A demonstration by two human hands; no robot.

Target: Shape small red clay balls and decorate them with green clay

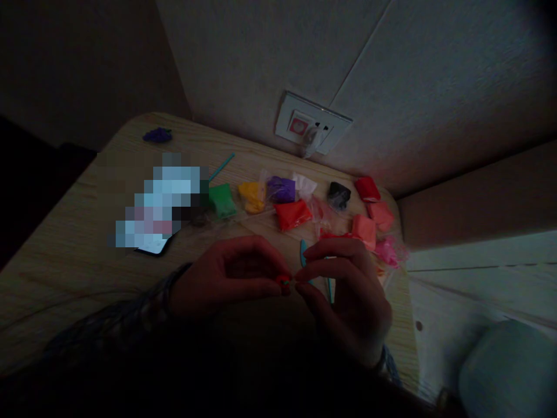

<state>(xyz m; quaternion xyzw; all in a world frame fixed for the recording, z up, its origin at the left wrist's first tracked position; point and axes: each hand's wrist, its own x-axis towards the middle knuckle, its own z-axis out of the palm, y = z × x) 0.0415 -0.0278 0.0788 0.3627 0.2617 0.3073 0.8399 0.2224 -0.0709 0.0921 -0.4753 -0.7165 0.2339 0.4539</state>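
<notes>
Between thumb and fingers, my left hand [220, 278] pinches a small red piece of modelling clay [284, 282] with a bit of green on it. My right hand [352, 290] is closed in a pinch right beside the clay, its fingertips at a tiny pale bit too small to make out. Behind the right fingers lie teal modelling tools [303, 253], partly covered by the hand. Just beyond both hands rests a red clay packet [293, 215].
Packets of green [222, 201], yellow [251, 196], purple [281, 189], black [339, 196] and pink clay [364, 231] line the table's back. A phone [153, 244], mostly pixelated, lies left. A dark purple lump [157, 135] sits far left. A wall socket [311, 123] holds a plug.
</notes>
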